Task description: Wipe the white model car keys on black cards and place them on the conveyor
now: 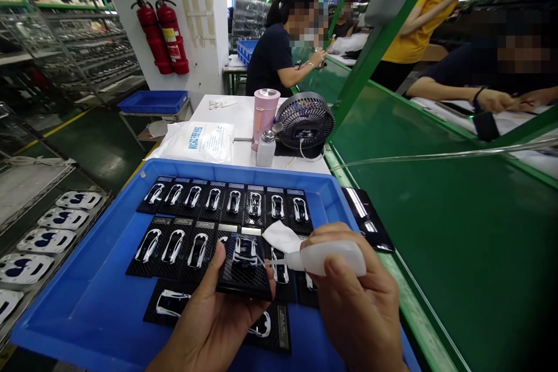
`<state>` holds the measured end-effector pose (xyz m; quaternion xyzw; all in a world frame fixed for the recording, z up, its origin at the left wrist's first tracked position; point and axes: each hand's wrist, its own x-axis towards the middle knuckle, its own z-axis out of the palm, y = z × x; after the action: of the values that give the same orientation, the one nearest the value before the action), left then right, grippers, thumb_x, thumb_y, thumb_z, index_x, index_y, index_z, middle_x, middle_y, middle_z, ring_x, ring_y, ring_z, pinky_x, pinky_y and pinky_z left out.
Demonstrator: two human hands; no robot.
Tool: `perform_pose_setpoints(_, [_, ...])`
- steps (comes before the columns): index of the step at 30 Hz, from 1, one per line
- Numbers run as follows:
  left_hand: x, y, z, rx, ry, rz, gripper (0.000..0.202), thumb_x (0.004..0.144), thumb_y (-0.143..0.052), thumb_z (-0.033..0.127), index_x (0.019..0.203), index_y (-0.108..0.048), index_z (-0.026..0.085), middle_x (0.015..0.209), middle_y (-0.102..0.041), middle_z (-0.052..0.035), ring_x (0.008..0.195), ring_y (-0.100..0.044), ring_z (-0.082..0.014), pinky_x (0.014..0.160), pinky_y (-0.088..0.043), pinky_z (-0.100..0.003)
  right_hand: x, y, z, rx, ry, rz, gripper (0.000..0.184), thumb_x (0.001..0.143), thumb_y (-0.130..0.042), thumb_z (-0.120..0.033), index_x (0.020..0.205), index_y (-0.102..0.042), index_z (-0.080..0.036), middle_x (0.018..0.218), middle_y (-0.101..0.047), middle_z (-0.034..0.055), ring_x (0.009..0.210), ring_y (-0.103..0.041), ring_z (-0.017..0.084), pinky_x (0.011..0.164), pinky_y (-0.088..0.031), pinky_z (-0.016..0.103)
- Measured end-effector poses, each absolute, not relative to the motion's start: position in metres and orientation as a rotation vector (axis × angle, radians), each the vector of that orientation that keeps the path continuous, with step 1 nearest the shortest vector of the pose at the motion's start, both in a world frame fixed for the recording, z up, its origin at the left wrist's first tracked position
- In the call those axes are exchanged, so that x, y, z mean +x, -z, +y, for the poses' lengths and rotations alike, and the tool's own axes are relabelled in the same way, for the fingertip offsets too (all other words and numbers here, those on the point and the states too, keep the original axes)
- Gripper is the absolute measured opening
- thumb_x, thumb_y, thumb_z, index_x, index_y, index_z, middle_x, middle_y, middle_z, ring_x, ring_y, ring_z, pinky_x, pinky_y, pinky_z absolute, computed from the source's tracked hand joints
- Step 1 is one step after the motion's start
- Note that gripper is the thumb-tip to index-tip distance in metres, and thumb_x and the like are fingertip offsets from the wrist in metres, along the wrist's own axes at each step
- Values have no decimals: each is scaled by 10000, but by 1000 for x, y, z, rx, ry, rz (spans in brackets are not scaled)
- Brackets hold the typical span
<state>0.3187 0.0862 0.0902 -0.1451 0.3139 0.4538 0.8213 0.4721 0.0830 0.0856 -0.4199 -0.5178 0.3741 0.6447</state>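
Observation:
My left hand [213, 317] holds a black display base with a small white-and-black model car [244, 250] on it, tilted toward me. In my right hand [366, 314] is a white squeeze bottle [342, 257], lying nearly level. Its thin nozzle points left and reaches the car's near right side; whether the tip touches cannot be made out. A white wipe [281, 236] sticks out beside the fingers of my right hand. Below both hands, a blue tray [87, 296] carries rows of similar model cars [212, 200] on black bases, some hidden behind my hands.
Beyond the tray stand a pink tumbler [265, 113], a small pump bottle [265, 150], a black fan [307, 122] and a wipes bag [198, 140]. A green conveyor belt [436, 209] runs along the right. White car bodies [47, 240] fill a rack at left. Co-workers sit beyond.

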Motion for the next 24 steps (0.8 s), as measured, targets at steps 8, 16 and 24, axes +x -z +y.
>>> perform_pose_setpoints(8, [319, -91, 85, -306, -968, 683, 497, 783, -586, 301, 1188, -452, 45, 1073, -603, -193, 841, -635, -241, 755, -538, -333, 472, -85, 84, -939, -861, -1169, 119, 880, -521, -289, 850, -608, -213, 880, -469, 35, 760, -467, 163, 611, -370, 264])
perform_pose_setpoints(16, [319, -89, 86, -324, -961, 679, 534, 781, -589, 302, 1234, -425, 73, 1092, -599, -179, 865, -630, -241, 762, -539, -331, 471, -86, 83, -958, -849, -1157, 135, 869, -527, -310, 840, -610, -207, 861, -476, 40, 745, -480, 171, 584, -379, 266])
perform_pose_setpoints(24, [317, -87, 86, -334, -977, 679, 554, 782, -588, 285, 1262, -402, 80, 1164, -556, -189, 911, -611, -259, 776, -535, -343, 471, -86, 84, -959, -848, -1148, 135, 869, -525, -304, 831, -612, -207, 851, -489, 37, 720, -469, 158, 548, -379, 242])
